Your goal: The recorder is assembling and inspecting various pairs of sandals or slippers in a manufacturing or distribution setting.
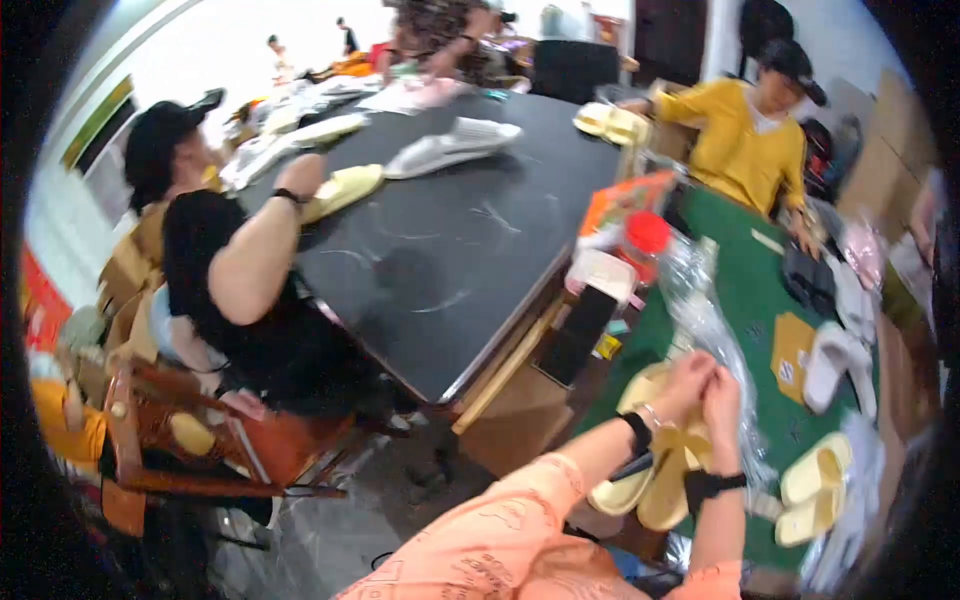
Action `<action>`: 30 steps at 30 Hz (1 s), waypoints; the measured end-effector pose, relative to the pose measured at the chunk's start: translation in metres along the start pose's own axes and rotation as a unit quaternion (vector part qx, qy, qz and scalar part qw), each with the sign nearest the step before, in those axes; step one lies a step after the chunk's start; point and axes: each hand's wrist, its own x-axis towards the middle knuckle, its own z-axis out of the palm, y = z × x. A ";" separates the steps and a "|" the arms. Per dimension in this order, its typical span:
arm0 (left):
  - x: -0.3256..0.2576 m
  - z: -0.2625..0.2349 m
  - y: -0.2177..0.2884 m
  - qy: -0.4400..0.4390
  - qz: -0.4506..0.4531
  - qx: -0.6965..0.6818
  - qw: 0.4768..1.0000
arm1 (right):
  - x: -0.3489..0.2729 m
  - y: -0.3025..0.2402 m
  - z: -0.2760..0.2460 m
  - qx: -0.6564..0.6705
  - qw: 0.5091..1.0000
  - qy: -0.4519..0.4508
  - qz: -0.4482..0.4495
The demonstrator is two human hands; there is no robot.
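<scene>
My left hand (680, 388) and my right hand (721, 402) meet over the near part of the green table (740, 285). The fingers of both are closed and drawn together; what they hold, if anything, is too small to make out. Just under them lie pale yellow slippers (668, 488), partly hidden by my hands and wrists. A long strip of clear plastic wrap (700, 315) runs past my fingertips. To the right of my right hand rests a separate pair of pale yellow slippers (812, 490).
White slippers (838, 365) and tan cardboard (792, 352) lie along the table's right side. A red-lidded jar (647, 235) and a black phone-like slab (577, 335) sit left. One person in yellow (748, 135) handles dark slippers; another in black (235, 250) works at the black table (430, 260).
</scene>
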 end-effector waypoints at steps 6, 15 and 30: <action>0.008 -0.018 0.003 0.053 -0.035 -0.161 0.985 | 0.001 -0.025 0.020 0.198 0.979 0.041 -0.017; 0.011 0.001 0.008 0.016 -0.071 -0.045 0.996 | -0.001 -0.021 0.004 0.255 0.965 -0.013 0.058; 0.008 -0.019 -0.003 -0.029 -0.055 0.035 0.997 | -0.007 -0.008 0.019 0.222 0.969 0.071 0.080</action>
